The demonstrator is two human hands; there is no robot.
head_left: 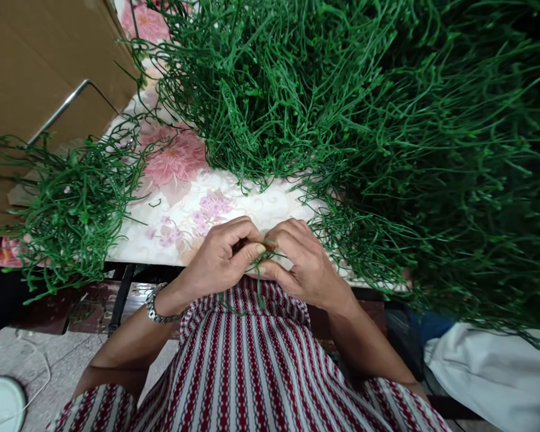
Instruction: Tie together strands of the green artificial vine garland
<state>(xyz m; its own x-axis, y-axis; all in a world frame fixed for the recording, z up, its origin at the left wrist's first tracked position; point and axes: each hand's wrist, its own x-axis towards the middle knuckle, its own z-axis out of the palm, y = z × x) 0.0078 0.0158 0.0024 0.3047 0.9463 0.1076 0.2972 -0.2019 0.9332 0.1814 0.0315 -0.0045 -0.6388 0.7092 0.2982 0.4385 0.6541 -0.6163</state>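
Note:
Close to the table's front edge, my left hand point(222, 255) and my right hand point(306, 261) meet fingertip to fingertip. Between them is a thin, branching green stem point(259, 285), which looks like artificial greenery and dangles over my striped lap. My left thumb and forefinger pinch it. The right fingers are curled against it from the other side, partly hiding the grip. Beyond my hands lies a big tangled heap of similar green stems point(288, 102). A smaller heap of stems point(78, 210) sits to the left, spilling past the table edge.
A white flowered tablecloth point(171, 201) covers the table. At the left stand a cardboard box point(31, 54) and a bent metal rod point(67, 102). White fabric point(490, 366) lies at the lower right, and a round white object point(0, 405) is on the floor.

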